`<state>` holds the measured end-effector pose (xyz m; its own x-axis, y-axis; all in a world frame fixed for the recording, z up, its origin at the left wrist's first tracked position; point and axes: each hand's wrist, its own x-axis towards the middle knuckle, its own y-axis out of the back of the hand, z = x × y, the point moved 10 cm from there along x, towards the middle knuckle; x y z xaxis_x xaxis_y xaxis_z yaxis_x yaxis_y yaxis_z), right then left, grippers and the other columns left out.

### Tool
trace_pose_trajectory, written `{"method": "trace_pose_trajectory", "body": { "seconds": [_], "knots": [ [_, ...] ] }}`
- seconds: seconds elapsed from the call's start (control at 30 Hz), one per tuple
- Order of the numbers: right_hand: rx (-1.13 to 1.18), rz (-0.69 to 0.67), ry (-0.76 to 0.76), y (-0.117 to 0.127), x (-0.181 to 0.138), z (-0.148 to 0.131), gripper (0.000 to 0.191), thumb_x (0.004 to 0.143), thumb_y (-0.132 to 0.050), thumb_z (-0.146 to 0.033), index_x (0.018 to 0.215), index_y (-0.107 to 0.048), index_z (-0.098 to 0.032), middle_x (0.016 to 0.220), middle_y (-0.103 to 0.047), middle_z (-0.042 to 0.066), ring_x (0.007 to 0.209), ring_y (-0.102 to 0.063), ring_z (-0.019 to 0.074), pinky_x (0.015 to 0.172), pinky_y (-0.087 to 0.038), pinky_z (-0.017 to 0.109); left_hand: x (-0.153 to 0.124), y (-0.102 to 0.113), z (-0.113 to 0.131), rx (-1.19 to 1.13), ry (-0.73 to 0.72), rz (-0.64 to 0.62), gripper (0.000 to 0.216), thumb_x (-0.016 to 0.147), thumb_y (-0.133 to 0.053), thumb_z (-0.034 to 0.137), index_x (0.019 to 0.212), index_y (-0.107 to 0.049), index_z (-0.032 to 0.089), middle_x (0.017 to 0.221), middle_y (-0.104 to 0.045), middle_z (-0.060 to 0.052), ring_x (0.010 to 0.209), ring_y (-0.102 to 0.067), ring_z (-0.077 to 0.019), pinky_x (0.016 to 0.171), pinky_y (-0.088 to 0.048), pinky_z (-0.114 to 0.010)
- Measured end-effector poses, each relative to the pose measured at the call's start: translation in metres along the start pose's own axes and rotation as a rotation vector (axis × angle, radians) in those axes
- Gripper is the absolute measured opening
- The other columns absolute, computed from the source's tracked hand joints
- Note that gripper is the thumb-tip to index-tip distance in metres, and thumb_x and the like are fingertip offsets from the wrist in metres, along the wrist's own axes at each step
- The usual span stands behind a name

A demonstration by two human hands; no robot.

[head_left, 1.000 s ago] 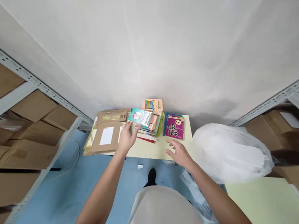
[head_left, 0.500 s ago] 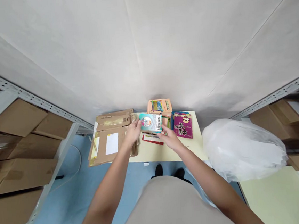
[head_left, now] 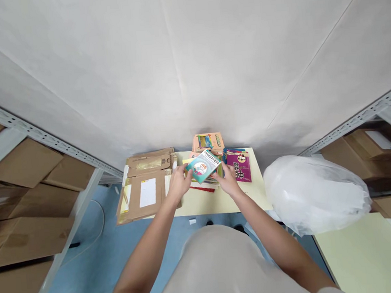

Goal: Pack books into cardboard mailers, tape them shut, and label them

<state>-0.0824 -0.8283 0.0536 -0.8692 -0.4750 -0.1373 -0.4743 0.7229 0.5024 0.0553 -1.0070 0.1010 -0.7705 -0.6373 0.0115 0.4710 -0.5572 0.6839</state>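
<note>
A teal and white book [head_left: 204, 166] is held tilted between both hands above the table. My left hand [head_left: 180, 183] grips its left edge, thumb on the cover. On the opposite side, my right hand [head_left: 227, 180] pinches the lower right edge. Beneath it lie several other books, partly hidden, with a red strip [head_left: 204, 189] poking out below. An orange book [head_left: 208, 141] tops a stack against the wall. Just right of my right hand rests a purple book [head_left: 239, 166] with large dark characters.
Flattened cardboard boxes [head_left: 136, 188] cover the left end of the pale table [head_left: 200, 205]. A big bag of clear plastic [head_left: 316, 193] bulges beside the right end. Shelves with cardboard boxes [head_left: 26, 163] stand on both sides, and a wall [head_left: 175, 66] rises behind the table.
Both hands have turned the teal book from nearly level to a slant, its right end now pointing up and away. The view has shifted slightly.
</note>
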Motion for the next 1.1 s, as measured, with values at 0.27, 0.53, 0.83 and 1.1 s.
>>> {"method": "trace_pose_trajectory", "body": {
  "seconds": [0.27,0.53,0.83,1.1],
  "knots": [
    [0.32,-0.063,-0.096,-0.001,-0.008,0.008,0.075,0.071,-0.067,-0.043,0.141,-0.045,-0.026,0.13,-0.056,0.009,0.107,-0.058,0.0267,0.093,-0.048,0.042,-0.017,-0.017,0.011,0.033,-0.037,-0.051,0.041,0.084,-0.053,0.035,0.116,-0.063,0.011,0.114,-0.066,-0.018,0.099,-0.064,-0.0281,0.086,-0.048,-0.039],
    [0.687,-0.081,-0.216,-0.018,-0.039,0.014,0.077,0.065,-0.075,-0.037,0.137,-0.05,-0.029,0.111,-0.064,0.004,0.075,-0.064,0.0151,0.073,-0.058,0.035,-0.024,-0.041,0.01,-0.217,-0.011,-0.09,0.033,0.078,-0.062,0.029,0.107,-0.067,0.015,0.094,-0.067,-0.012,0.081,-0.064,-0.0222,0.071,-0.052,-0.034],
    [0.726,-0.024,-0.148,0.029,-0.085,0.03,0.076,0.066,-0.078,-0.036,0.137,-0.05,-0.031,0.107,-0.063,0.004,0.078,-0.063,0.0157,0.077,-0.055,0.036,-0.069,-0.076,0.015,-0.873,0.175,-0.183,0.047,0.07,-0.075,0.039,0.109,-0.059,0.018,0.103,-0.069,-0.009,0.09,-0.067,-0.0193,0.081,-0.054,-0.034],
    [0.726,-0.007,-0.117,0.083,-0.119,0.053,0.047,0.068,-0.077,-0.043,0.11,-0.066,-0.024,0.107,-0.068,0.006,0.092,-0.065,0.0219,0.082,-0.052,0.037,-0.099,-0.126,0.042,-0.95,0.263,-0.528,0.05,0.064,-0.081,0.036,0.106,-0.064,0.015,0.103,-0.072,-0.01,0.088,-0.069,-0.0214,0.083,-0.054,-0.037]
  ]
}}
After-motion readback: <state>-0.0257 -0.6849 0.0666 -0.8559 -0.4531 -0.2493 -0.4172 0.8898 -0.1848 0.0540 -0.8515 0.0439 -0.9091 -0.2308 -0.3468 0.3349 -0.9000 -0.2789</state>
